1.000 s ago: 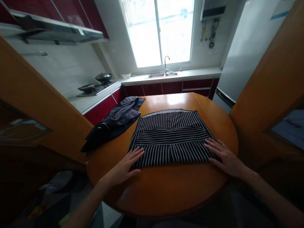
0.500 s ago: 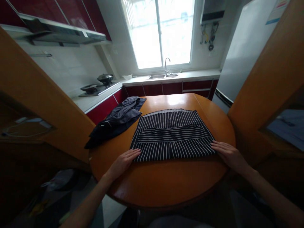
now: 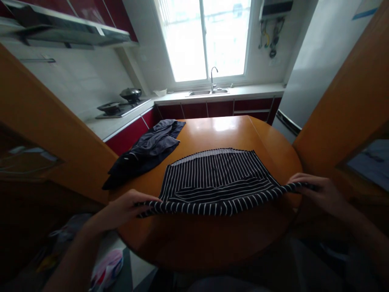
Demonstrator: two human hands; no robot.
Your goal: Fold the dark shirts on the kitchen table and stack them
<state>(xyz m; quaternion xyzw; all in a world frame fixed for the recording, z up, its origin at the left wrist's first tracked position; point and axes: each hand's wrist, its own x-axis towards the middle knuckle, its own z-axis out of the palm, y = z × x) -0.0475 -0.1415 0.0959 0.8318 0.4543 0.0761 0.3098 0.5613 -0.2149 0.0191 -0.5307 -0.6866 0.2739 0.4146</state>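
A black-and-white striped apron (image 3: 209,172) lies on the wooden table, with a wide panel of crosswise stripes over its middle. Its near edge is lifted off the tabletop and sags between my hands. At the near left corner my left hand (image 3: 127,205) is closed on the cloth, fingers wrapped around the edge. My right hand (image 3: 322,192) grips the near right corner between thumb and fingers, slightly higher and past the table's right side.
A dark, crumpled garment (image 3: 148,148) lies on the left of the round-edged wooden table (image 3: 225,132). Wooden partitions (image 3: 343,105) stand on both sides. Behind are a sink (image 3: 209,92), a stove (image 3: 124,108) with pans and a fridge (image 3: 319,69).
Both hands went from lying flat on the apron's near corners to gripping them. The near edge has risen and come towards me, and the far edge has slid nearer.
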